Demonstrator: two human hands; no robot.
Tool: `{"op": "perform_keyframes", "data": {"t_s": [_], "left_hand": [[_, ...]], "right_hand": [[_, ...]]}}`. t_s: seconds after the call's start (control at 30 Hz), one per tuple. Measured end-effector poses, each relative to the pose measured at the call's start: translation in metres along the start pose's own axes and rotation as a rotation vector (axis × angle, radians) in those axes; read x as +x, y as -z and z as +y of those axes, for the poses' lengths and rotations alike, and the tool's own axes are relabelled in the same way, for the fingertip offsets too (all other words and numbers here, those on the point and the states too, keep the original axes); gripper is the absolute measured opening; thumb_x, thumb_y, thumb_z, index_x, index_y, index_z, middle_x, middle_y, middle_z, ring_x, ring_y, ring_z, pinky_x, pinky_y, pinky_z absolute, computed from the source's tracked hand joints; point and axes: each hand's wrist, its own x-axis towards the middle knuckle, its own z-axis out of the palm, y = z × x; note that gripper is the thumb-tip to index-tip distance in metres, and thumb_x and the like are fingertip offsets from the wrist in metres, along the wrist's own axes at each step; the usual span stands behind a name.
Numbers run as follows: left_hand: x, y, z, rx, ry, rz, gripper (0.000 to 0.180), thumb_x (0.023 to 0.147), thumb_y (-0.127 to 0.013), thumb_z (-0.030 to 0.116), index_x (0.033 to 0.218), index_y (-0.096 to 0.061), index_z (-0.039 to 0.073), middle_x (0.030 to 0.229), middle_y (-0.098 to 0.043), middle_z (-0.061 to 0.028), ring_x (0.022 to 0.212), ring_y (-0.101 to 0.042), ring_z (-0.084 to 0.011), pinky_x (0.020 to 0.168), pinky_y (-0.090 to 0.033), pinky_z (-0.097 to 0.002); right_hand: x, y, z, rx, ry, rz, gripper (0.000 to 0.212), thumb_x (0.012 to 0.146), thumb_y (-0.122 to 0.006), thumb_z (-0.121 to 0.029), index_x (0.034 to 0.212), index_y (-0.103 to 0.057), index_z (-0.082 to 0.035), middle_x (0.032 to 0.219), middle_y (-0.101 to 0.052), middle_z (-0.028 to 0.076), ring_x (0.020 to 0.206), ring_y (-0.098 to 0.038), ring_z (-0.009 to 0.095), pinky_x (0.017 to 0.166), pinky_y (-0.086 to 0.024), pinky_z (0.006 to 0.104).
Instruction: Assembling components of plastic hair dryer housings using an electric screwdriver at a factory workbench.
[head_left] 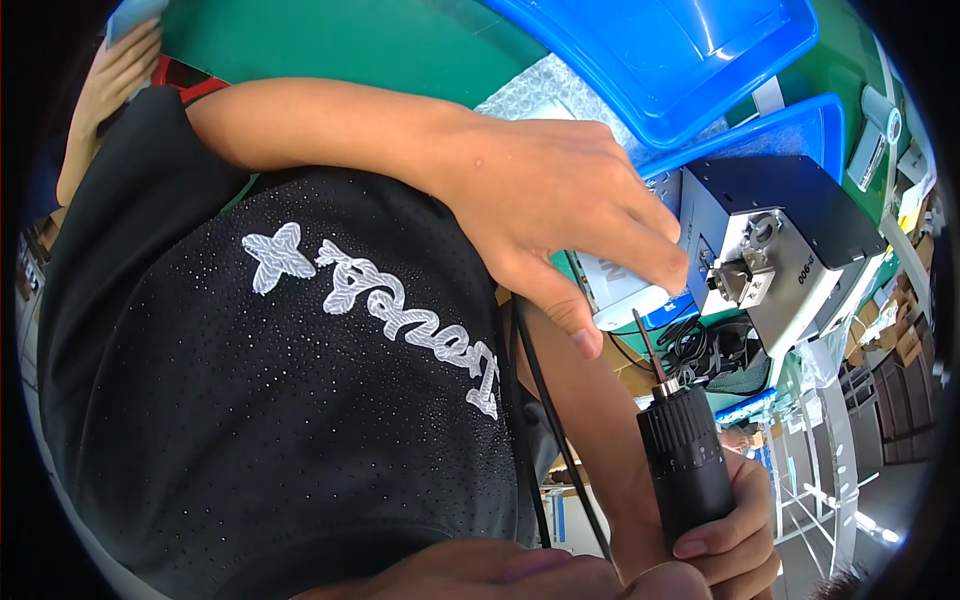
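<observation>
Driving seems not yet started: driver [690, 455] is gripped by right hand [740, 535], its bit [650, 345] free near spread left hand [565, 195].

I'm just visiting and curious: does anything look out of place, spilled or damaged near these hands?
One mildly odd thing: black cables sit bunched in a loose tangle near the black-and-silver machine, which looks untidy. I see no spill or obvious damage.

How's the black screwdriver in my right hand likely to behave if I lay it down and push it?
The black screwdriver would probably roll, since its barrel looks round. That thick barrel suggests some heft, and the ribbed collar should resist slipping.
</observation>
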Motion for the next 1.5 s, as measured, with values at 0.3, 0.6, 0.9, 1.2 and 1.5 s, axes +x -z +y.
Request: {"op": "perform_keyframes", "data": {"t_s": [0.3, 0.6, 0.9, 1.2, 1.5], "left_hand": [[0.003, -0.001, 0.003, -0.008, -0.015, 0.013, 0.063, 0.079, -0.073, 0.053, 0.11, -0.062, -0.001, 0.083, -0.056, -0.0112, 0.065, -0.059, -0.0295, 0.051, -0.044, -0.0362], [0.005, 0.0, 0.003, 0.022, -0.029, -0.006, 0.064, 0.079, -0.073, 0.053, 0.111, -0.061, -0.001, 0.085, -0.058, -0.0112, 0.066, -0.06, -0.0299, 0.052, -0.045, -0.0364], [0.001, 0.008, 0.004, 0.022, -0.014, -0.002, 0.062, 0.082, -0.072, 0.051, 0.113, -0.06, -0.002, 0.09, -0.062, -0.0124, 0.075, -0.063, -0.032, 0.059, -0.049, -0.0384], [0.004, 0.004, 0.009, 0.138, 0.065, -0.108, 0.059, 0.082, -0.073, 0.045, 0.117, -0.059, 0.0, 0.097, -0.06, -0.0144, 0.079, -0.063, -0.0336, 0.061, -0.05, -0.0404], [0.066, 0.056, 0.021, 0.714, -0.085, -0.076, 0.055, 0.079, -0.076, 0.04, 0.122, -0.056, 0.012, 0.094, -0.057, -0.0123, 0.084, -0.063, -0.0305, 0.068, -0.05, -0.0395]], "right_hand": [[-0.003, 0.0, -0.004, 0.035, 0.098, -0.022, 0.024, 0.077, -0.062, -0.009, 0.066, -0.041, -0.01, 0.061, -0.049, -0.007, 0.047, -0.053, 0.005, 0.045, -0.047, 0.018], [0.003, 0.018, -0.028, 0.019, 0.225, -0.046, 0.034, 0.089, -0.054, -0.038, 0.084, -0.047, -0.006, 0.059, -0.048, -0.002, 0.046, -0.051, 0.012, 0.045, -0.048, 0.0252], [0.054, 0.083, 0.037, -1.009, 0.671, 0.341, 0.082, 0.09, -0.026, -0.076, 0.107, -0.05, 0.0, 0.062, -0.048, 0.007, 0.047, -0.048, 0.02, 0.048, -0.045, 0.0309], [-0.004, 0.061, -0.014, -0.273, 0.118, 0.105, 0.083, 0.086, -0.036, -0.081, 0.118, -0.052, -0.006, 0.074, -0.052, 0.008, 0.049, -0.043, 0.017, 0.049, -0.035, 0.033], [-0.054, 0.082, 0.01, -0.229, -0.024, 0.071, 0.086, 0.084, -0.038, -0.083, 0.119, -0.052, -0.005, 0.064, -0.05, 0.009, 0.044, -0.044, 0.018, 0.043, -0.04, 0.0356]]}}
